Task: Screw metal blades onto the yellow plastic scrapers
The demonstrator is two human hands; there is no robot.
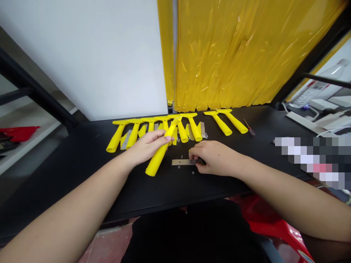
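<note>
Left hand (pixel 148 146) has its fingers wrapped round a yellow handle (pixel 157 160), right hand (pixel 216 159) is pinching a metal strip (pixel 182 162) at the handle's 4 o'clock. Looks like the picking-up-parts step; next move probably calls for clearing those loose nuts (pixel 193 172). More handles (pixel 133 135) crowd 12 o'clock. Black table's (pixel 142 193) open at 6, down to the edge.
</note>
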